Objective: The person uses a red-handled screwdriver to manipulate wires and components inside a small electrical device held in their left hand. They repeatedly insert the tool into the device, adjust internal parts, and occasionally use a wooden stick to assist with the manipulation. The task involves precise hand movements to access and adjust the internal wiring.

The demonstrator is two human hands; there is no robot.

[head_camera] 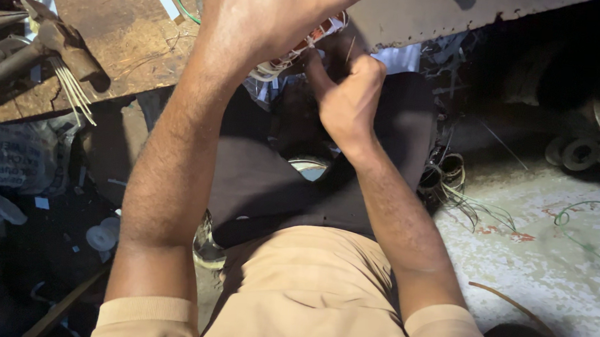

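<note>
Cluttered workshop floor (558, 260) lies below you, with a worn wooden bench (114, 32) at upper left carrying a hammer (58, 39). Your left hand (267, 21) is cupped over a wound coil (300, 50), fingers spread across its top. Your right hand (349, 99) is curled shut, pinching a thin wire (349, 50) just beside the coil. Loose wires (471, 203) trail over the floor to your right.

Copper-and-white wound coil (300, 50), mostly hidden behind hands at bench edge.
</note>
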